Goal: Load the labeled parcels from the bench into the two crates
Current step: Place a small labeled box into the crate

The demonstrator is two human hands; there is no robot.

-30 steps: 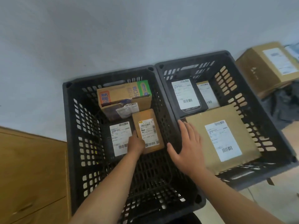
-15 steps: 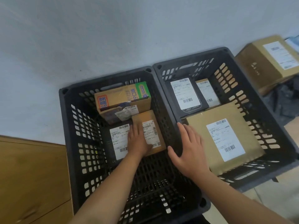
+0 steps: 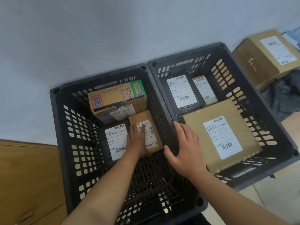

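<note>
Brown cardboard, smooth and square-edged: the small parcel lies label-up in the left crate, against the wall it shares with the right crate. Its long side runs away from me toward the grey wall, the far end leaning slightly left. My left hand lies flat on top of its near half, fingers straight and pointing along that same line, gripping nothing. The parcel's far end touches a printed carton, and beside it on the left lies a flat black parcel with a white label (whether the small one overlaps its edge, I cannot quite tell).

My right hand rests relaxed over the two meeting rims, fingers loose and extended, thumb on the left crate's side. Just past it in the right crate lies a big flat brown parcel, a black parcel behind that. Both crates are black plastic lattice.
</note>
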